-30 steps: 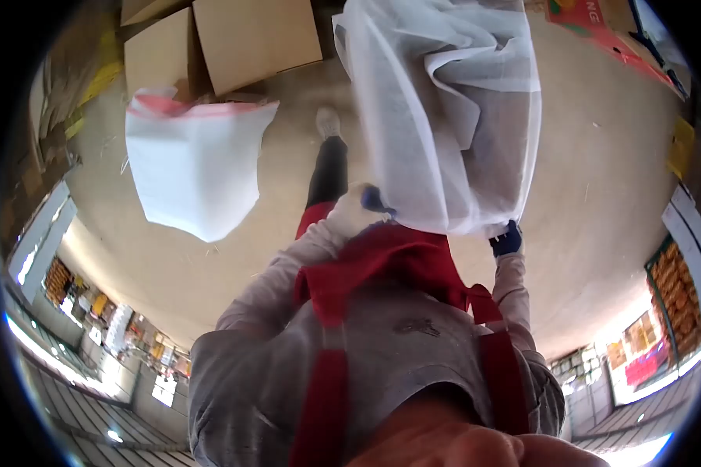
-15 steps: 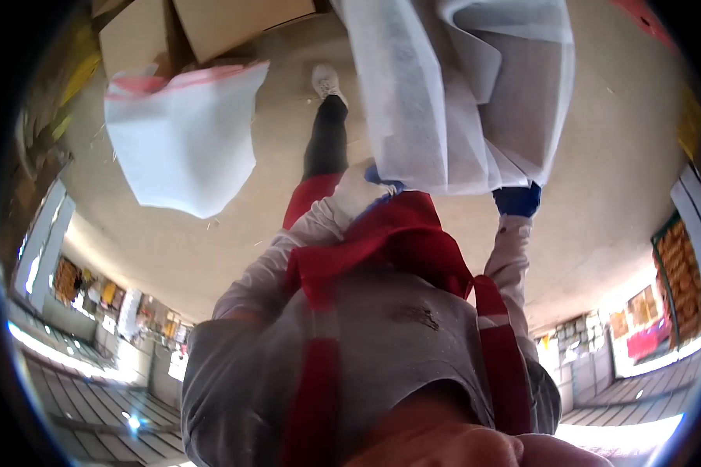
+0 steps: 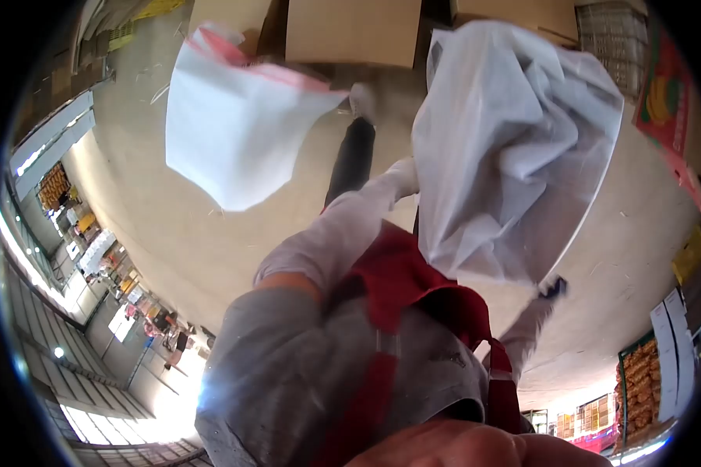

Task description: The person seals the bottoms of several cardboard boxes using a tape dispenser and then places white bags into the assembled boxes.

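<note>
A large translucent white bag (image 3: 514, 148) hangs crumpled in front of me, right of centre. At its lower corner my right hand (image 3: 554, 288), in a dark blue glove, is closed on the bag's edge. My left arm reaches forward in a pale sleeve, and the left hand is hidden behind the bag's left side, so its fingers do not show. Further left is another white bag (image 3: 234, 132) with a red-pink rim, apart from both hands.
Cardboard boxes (image 3: 354, 31) stand ahead along the top. A red printed box (image 3: 666, 101) is at the upper right, near stacked grey crates (image 3: 611, 43). My shoe (image 3: 362, 103) is on the concrete floor. Orange-brown sacks (image 3: 640, 393) are stacked at the lower right.
The view has turned, and more boxes show ahead. The large bag is now bunched and crumpled. My left arm has stretched forward, its hand now out of sight behind the bag. My right hand appears farther out.
</note>
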### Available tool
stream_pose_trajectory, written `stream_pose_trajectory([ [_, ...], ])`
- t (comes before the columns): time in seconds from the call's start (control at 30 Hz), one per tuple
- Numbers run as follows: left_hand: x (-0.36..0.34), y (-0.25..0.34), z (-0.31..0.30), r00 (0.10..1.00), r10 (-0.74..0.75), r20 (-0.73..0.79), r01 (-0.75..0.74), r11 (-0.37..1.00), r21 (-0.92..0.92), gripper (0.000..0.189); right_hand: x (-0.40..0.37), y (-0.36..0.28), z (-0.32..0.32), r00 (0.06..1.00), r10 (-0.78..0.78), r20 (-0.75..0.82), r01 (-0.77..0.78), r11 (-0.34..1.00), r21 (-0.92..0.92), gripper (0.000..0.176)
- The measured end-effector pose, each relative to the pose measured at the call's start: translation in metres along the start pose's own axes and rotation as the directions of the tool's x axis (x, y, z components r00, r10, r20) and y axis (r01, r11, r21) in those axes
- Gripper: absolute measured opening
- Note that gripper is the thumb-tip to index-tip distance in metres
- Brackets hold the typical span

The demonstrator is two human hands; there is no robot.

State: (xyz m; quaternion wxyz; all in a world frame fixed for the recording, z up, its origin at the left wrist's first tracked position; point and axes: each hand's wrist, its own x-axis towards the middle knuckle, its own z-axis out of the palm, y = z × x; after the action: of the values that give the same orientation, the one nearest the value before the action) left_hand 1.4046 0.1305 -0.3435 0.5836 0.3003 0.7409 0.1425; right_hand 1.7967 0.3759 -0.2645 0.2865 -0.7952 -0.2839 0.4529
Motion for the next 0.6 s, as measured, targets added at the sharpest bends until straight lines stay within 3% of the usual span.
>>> stream_pose_trajectory([
  [0.07,-0.014,-0.017,-0.044,0.923,-0.384,-0.008,0.354,0.858,-0.372,0.045,-0.059,-0.076,0.036,0.939,-0.338,-0.059,0.339,0.94,0.019,0.035],
  [0.1,-0.021,-0.038,-0.056,0.933,-0.302,-0.196,0.168,0.847,-0.504,0.046,-0.109,-0.113,0.08,0.791,-0.612,-0.002,0.61,0.788,-0.075,0.037],
  [0.13,-0.022,-0.055,-0.068,0.914,-0.346,-0.212,0.162,0.789,-0.593,0.047,-0.167,-0.131,0.134,0.513,-0.807,0.293,0.858,0.498,-0.127,0.041],
  [0.17,-0.016,-0.085,-0.065,0.906,-0.341,-0.249,0.064,0.695,-0.716,0.045,-0.215,-0.139,0.18,0.438,-0.761,0.48,0.875,0.482,-0.034,0.043],
  [0.2,-0.005,-0.115,-0.051,0.922,-0.326,-0.21,-0.023,0.494,-0.869,0.046,-0.258,-0.138,0.226,0.444,-0.606,0.66,0.768,0.637,0.068,0.046],
  [0.23,-0.016,-0.122,-0.062,0.972,-0.225,-0.072,0.005,0.325,-0.946,0.047,-0.293,-0.133,0.273,0.42,-0.374,0.827,0.566,0.82,0.083,0.051],
  [0.27,-0.029,-0.124,-0.069,0.995,-0.089,-0.041,-0.039,0.028,-0.999,0.046,-0.318,-0.12,0.322,0.378,-0.119,0.918,0.348,0.937,-0.021,0.057],
  [0.3,-0.043,-0.124,-0.066,1.0,-0.017,-0.001,-0.003,-0.099,-0.995,0.047,-0.32,-0.092,0.374,0.387,0.063,0.92,0.202,0.968,-0.152,0.063],
  [0.33,-0.06,-0.122,-0.075,0.996,0.026,0.088,0.092,-0.24,-0.966,0.05,-0.284,-0.031,0.428,0.433,0.152,0.888,0.143,0.961,-0.235,0.071],
  [0.37,-0.066,-0.135,-0.067,0.98,0.142,0.14,0.191,-0.461,-0.867,0.051,-0.247,0.028,0.482,0.52,0.087,0.85,0.364,0.878,-0.312,0.075],
  [0.4,-0.08,-0.141,-0.062,0.986,0.113,0.122,0.153,-0.325,-0.933,0.05,-0.219,0.061,0.521,0.611,0.011,0.792,0.479,0.792,-0.38,0.069],
  [0.43,-0.083,-0.165,-0.054,0.98,0.139,0.14,0.181,-0.353,-0.918,0.05,-0.201,0.091,0.551,0.682,-0.07,0.728,0.566,0.681,-0.465,0.064],
  [0.47,-0.083,-0.176,-0.072,0.986,0.091,0.141,0.167,-0.416,-0.894,0.049,-0.184,0.13,0.575,0.694,-0.082,0.715,0.571,0.668,-0.478,0.064],
  [0.5,-0.077,-0.174,-0.083,0.989,0.052,0.138,0.146,-0.473,-0.869,0.049,-0.157,0.155,0.589,0.694,0.213,0.688,0.154,0.889,-0.431,0.061],
  [0.57,-0.068,-0.192,-0.074,0.995,0.044,0.092,0.1,-0.607,-0.788,0.047,-0.199,0.108,0.584,0.575,0.318,0.754,-0.273,0.943,-0.189,0.05],
  [0.6,-0.063,-0.191,-0.078,0.992,0.057,0.11,0.122,-0.581,-0.805,0.046,-0.197,0.119,0.59,0.589,0.179,0.788,-0.258,0.966,-0.026,0.041],
])
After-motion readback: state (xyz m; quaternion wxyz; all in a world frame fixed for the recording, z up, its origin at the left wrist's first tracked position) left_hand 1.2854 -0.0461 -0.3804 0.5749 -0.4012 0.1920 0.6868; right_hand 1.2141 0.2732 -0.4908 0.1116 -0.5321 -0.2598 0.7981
